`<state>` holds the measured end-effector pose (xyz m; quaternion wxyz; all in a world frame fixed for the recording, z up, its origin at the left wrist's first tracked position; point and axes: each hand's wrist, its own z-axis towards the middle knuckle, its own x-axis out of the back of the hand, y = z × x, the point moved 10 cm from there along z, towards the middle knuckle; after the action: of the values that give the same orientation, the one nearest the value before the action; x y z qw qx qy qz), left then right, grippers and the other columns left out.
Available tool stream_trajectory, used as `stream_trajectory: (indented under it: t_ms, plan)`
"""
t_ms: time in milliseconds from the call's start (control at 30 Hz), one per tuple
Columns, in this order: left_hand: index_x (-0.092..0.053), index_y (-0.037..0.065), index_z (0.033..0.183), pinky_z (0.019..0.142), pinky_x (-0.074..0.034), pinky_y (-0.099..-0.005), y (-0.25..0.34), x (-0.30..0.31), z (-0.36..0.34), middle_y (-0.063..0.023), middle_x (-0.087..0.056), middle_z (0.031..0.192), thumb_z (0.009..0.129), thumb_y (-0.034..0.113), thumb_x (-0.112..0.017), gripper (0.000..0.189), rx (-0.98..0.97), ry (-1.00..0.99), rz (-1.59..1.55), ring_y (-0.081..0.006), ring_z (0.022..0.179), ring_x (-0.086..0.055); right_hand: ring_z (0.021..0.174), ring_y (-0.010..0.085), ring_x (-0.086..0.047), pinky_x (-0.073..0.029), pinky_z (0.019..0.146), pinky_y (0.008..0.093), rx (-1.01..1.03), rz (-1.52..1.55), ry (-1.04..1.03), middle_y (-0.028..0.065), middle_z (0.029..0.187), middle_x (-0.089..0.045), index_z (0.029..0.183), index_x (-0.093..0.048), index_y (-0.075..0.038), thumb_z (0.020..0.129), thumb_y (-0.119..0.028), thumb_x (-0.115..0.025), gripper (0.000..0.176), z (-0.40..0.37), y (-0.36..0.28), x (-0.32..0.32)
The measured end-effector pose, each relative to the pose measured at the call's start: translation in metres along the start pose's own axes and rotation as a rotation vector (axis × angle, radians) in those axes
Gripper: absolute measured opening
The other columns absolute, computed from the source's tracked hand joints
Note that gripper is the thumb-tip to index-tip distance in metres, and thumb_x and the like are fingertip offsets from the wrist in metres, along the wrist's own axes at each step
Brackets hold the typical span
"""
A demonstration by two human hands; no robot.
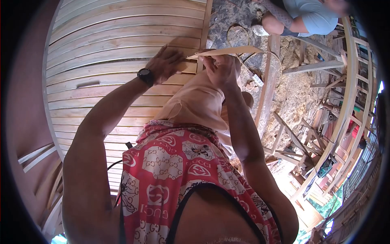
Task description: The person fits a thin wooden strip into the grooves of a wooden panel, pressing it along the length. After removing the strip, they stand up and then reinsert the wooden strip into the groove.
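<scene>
My right hand [222,70] is closed around a thin, flat tan strip [239,49], perhaps wood or stiff sheet. The strip lies crosswise above my knee, and its narrow left end looks frayed. My left hand [164,65], with a dark watch [145,76] on the wrist, is over a slatted wooden panel [118,42]. Its fingers are stretched out close to the strip's frayed end, and nothing shows in them. Whether the left palm presses on the slats is hard to tell.
Another person in a light blue shirt [319,20] sits at the upper right. A wooden beam [268,81] runs along the ground beside scattered shavings [290,93]. Cable loops lie near my right hand. Wooden frames [313,67] and a long curved-looking rail [350,81] stand at right.
</scene>
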<state>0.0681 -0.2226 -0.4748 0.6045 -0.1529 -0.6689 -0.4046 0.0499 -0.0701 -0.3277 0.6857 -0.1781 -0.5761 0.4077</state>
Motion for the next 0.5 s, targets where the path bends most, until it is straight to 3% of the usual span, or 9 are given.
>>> stream_trajectory:
  t_ms: [67,500]
  plan:
    - [-0.05,0.015,0.155,0.131,-0.018,-0.059,-0.003,-0.003,0.0,-0.0064,-0.05,0.159,0.099,0.035,-0.067,0.061,-0.002,0.005,0.007,-0.0261,0.153,-0.04,0.057,0.0148,-0.063,-0.048,0.056,0.0309,0.032,0.008,0.004,0.0075,0.072,-0.071,0.105,-0.079,-0.007,0.093,-0.009,-0.076,0.012,-0.001,0.002,0.0]
    - [-0.057,0.012,0.148,0.132,-0.02,-0.0555,0.001,0.008,0.001,-0.0046,-0.058,0.152,0.093,0.031,-0.073,0.061,-0.007,0.11,-0.011,-0.0242,0.148,-0.046,0.059,0.0145,-0.062,-0.048,0.057,0.0306,-0.012,0.049,-0.022,0.0076,0.073,-0.072,0.107,-0.08,-0.007,0.094,-0.007,-0.076,0.014,0.001,0.004,-0.002]
